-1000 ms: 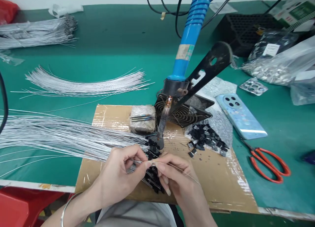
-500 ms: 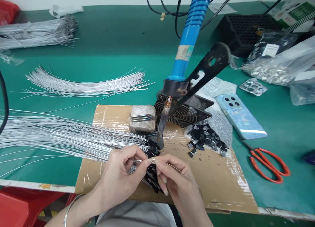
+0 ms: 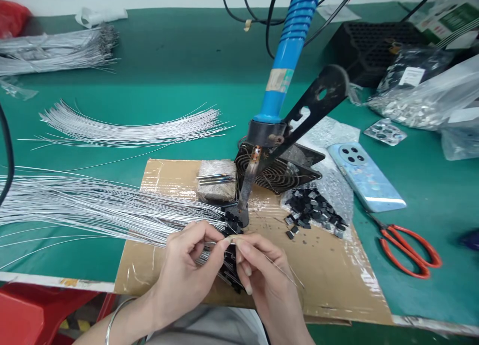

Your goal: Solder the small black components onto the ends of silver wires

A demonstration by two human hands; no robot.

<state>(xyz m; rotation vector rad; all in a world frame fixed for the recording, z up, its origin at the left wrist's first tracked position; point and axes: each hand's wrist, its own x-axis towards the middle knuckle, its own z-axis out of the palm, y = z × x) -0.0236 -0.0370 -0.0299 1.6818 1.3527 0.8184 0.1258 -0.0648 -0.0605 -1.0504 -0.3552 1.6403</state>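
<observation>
Thumb and forefinger of my left hand (image 3: 190, 270) pinch a thin wire just in front of a dark pile of black-tipped wire ends (image 3: 232, 265). My right hand (image 3: 267, 272) pinches at the same spot, its fingertips nearly touching the left ones. Thin wire strands (image 3: 281, 269) stick out to the right past my right fingers. What lies right between the fingertips is mostly hidden. Behind my hands, a long bundle of silvery wires (image 3: 93, 200) runs off to the left. Above them a hot, scorched metal iron tip (image 3: 247, 185) points down from a blue handle (image 3: 282, 70).
A cardboard sheet (image 3: 337, 285) lies under the work. Small black clips (image 3: 312, 207) are heaped on bubble wrap, near a phone (image 3: 364, 175) and red-handled scissors (image 3: 409, 250). A fan (image 3: 269, 170) stands behind the iron. More loose wires (image 3: 130, 128) lie at the back left.
Both hands stay at the same spot with slight finger shifts. Two strand ends now show spread apart beyond my right hand, where one showed before.
</observation>
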